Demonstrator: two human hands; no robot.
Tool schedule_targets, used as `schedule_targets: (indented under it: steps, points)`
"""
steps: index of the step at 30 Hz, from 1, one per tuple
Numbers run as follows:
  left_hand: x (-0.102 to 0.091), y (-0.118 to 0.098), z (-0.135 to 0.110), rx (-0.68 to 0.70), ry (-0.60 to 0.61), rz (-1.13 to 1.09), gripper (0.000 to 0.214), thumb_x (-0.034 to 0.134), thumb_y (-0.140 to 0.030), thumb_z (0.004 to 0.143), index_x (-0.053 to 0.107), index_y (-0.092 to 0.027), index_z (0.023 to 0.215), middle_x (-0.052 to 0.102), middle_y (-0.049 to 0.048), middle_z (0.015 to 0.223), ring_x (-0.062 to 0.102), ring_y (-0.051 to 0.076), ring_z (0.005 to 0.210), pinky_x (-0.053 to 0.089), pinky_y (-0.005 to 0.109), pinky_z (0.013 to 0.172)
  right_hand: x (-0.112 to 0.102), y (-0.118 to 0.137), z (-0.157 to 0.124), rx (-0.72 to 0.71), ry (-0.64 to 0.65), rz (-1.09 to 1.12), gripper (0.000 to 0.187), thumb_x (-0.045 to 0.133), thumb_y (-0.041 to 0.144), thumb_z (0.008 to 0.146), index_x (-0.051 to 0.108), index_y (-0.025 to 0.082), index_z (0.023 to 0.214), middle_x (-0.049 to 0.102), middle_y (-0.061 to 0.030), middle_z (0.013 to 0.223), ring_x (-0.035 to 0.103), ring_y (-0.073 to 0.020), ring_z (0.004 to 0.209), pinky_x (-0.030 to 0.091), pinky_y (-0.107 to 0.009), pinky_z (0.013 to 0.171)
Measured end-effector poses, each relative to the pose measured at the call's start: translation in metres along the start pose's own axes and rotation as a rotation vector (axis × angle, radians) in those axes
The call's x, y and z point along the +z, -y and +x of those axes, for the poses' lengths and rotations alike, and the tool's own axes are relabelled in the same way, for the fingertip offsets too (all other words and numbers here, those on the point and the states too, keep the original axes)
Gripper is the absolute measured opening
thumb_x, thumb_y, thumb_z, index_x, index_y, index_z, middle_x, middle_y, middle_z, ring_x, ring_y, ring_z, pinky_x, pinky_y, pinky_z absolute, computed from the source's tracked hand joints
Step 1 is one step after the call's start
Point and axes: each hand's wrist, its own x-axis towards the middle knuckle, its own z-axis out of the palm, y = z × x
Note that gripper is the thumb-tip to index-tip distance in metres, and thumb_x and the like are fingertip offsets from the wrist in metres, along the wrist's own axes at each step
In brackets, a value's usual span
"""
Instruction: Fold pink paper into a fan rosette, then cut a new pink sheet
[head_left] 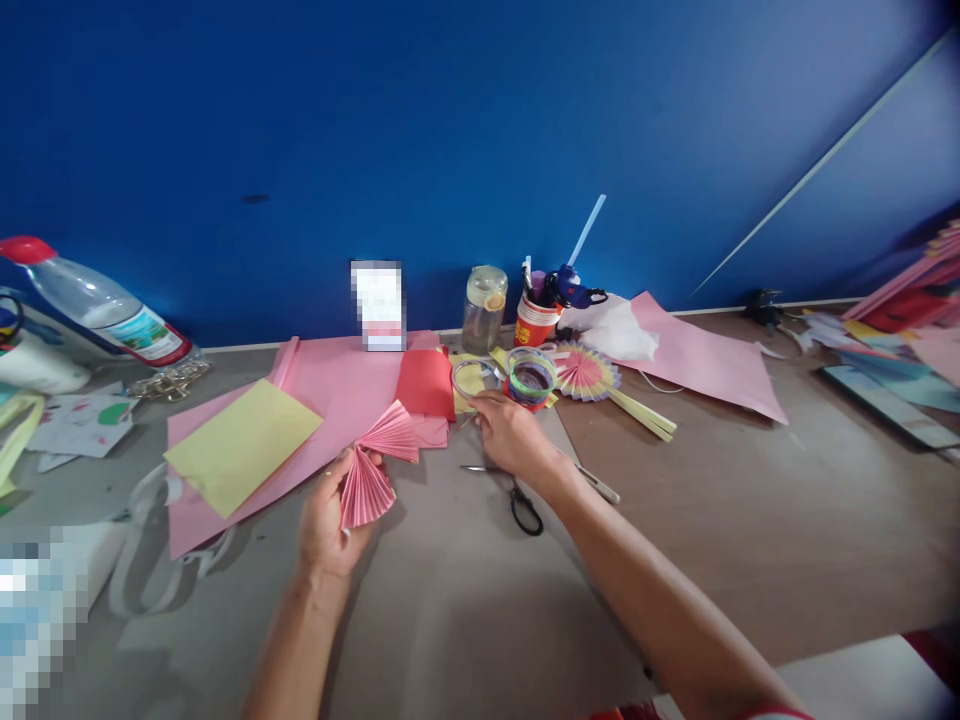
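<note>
My left hand (328,515) is closed on a pink pleated paper fan (375,465), holding it at the fold so its two halves spread up and to the right. My right hand (508,432) reaches forward over the table, fingers curled at a clear tape roll (469,378) lying on yellow paper. Just right of it stands a stack of coloured tape rolls (531,377). Black-handled scissors (517,496) lie under my right wrist.
Pink sheets (337,385), a yellow sheet (241,443) and red paper (425,382) lie at the left centre. A jar (484,308), a pen cup (535,318), a finished fan (586,372), another pink sheet (697,360) and a plastic bottle (97,305) stand along the blue wall.
</note>
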Motion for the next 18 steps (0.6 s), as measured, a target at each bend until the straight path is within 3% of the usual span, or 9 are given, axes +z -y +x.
schedule_targets:
  steps: [3,10,14,18]
  points:
    - [0.001,-0.002,0.001,-0.052,0.047,-0.108,0.008,0.062,-0.02,0.074,0.063,-0.013,0.076,0.065,0.0025,0.067,0.063,0.015,0.062,0.056,0.029,0.058,0.0,0.009,0.002,-0.048,0.089,-0.038,0.027,0.044,0.011,0.085,0.064,0.016,0.102,0.064,-0.0093,0.108,0.059,-0.0183,0.1,0.043,-0.024,0.084]
    - [-0.001,-0.011,-0.001,0.058,0.091,-0.187,0.004,0.066,-0.018,0.073,0.064,-0.015,0.075,0.066,0.0013,0.073,0.065,0.015,0.076,0.055,0.035,0.081,0.016,0.037,0.0,-0.135,0.214,-0.299,0.02,0.046,0.022,0.088,0.062,0.017,0.096,0.06,-0.0117,0.107,0.061,-0.0192,0.079,0.045,-0.028,0.069]
    - [-0.003,-0.011,0.0,0.084,0.183,-0.175,0.011,0.072,-0.019,0.07,0.063,-0.016,0.075,0.066,-0.0011,0.074,0.064,0.013,0.077,0.054,0.035,0.084,0.025,0.04,0.001,-0.19,0.215,-0.396,0.018,0.045,0.016,0.085,0.062,0.016,0.092,0.058,-0.014,0.108,0.061,-0.0213,0.081,0.045,-0.03,0.068]
    - [-0.002,-0.01,0.0,0.126,0.218,-0.134,0.014,0.075,-0.02,0.068,0.063,-0.017,0.074,0.066,-0.0019,0.072,0.064,0.012,0.074,0.054,0.035,0.085,0.028,0.038,0.001,-0.183,0.171,-0.327,0.019,0.041,0.016,0.087,0.06,0.014,0.091,0.06,-0.0133,0.104,0.06,-0.0197,0.08,0.042,-0.028,0.066]
